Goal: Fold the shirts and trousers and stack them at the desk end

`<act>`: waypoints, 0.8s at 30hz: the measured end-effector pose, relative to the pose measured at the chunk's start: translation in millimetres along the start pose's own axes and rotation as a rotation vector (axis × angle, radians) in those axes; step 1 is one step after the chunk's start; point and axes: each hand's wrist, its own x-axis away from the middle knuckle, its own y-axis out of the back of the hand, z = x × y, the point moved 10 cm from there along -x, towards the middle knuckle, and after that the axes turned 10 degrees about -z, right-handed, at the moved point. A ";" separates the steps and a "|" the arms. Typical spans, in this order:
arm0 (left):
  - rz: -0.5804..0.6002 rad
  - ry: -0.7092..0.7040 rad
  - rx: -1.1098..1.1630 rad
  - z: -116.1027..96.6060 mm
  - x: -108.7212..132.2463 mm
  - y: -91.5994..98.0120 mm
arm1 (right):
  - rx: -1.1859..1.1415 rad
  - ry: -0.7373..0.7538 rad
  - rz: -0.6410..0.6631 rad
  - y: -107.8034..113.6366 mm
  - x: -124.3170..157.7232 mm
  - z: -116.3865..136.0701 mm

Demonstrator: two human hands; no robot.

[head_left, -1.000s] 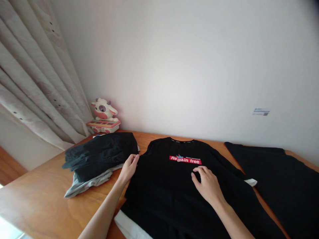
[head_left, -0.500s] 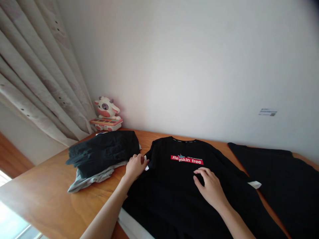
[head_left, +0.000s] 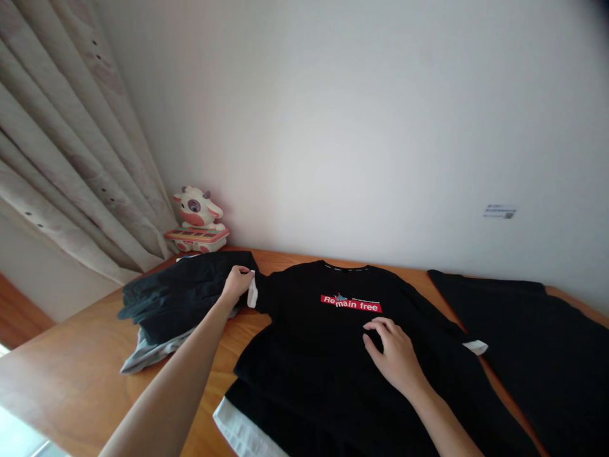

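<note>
A black long shirt point(head_left: 323, 355) lies spread front side up, with a red "Remain free" print on its chest and white trim at the cuffs and hem. My left hand point(head_left: 237, 283) pinches the white-edged end of its left-side sleeve point(head_left: 264, 292), pulled outward beside a pile of clothes. Over the chest, just below the print, hovers or rests my right hand point(head_left: 392, 352), fingers apart and slightly curled, holding nothing. Whether its fingertips touch the fabric I cannot tell.
A pile of dark and grey clothes point(head_left: 176, 298) lies on the wooden table point(head_left: 71, 381) at left. Behind it stands a cow toy with a keyboard point(head_left: 197, 219). Another black garment point(head_left: 533, 343) lies at right. A curtain point(head_left: 71, 139) hangs at left, a wall point(head_left: 342, 127) behind.
My left hand has moved left and away from me, drawing the shirt's sleeve outward so it lies stretched. My right hand has stayed nearly in place. The view has shifted slightly.
</note>
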 end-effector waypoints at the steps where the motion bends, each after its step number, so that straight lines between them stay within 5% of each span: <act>1: 0.021 -0.001 -0.021 0.8 1.6 -3.4 | 0.000 0.001 0.003 0.1 -0.1 0.4; 6: 0.109 -0.090 -0.155 -4.0 22.2 -15.5 | 0.021 0.014 0.009 1.6 -1.3 2.3; 13: 0.065 -0.316 -0.224 -22.7 58.9 -8.6 | 0.056 0.061 0.002 3.6 0.0 9.5; 17: -0.108 -0.430 -0.282 -47.1 86.6 6.2 | 0.070 0.080 0.020 2.7 2.4 13.4; 19: -0.168 -0.605 -0.265 -72.8 116.0 10.5 | 0.093 0.083 0.042 0.8 3.3 14.5; 22: 0.113 -1.017 -0.130 -106.2 186.3 -13.3 | 0.168 0.067 0.114 -6.1 4.4 14.0; 24: 0.301 -1.176 -0.095 -106.3 226.6 -26.3 | 0.226 0.050 0.193 -12.7 5.8 13.2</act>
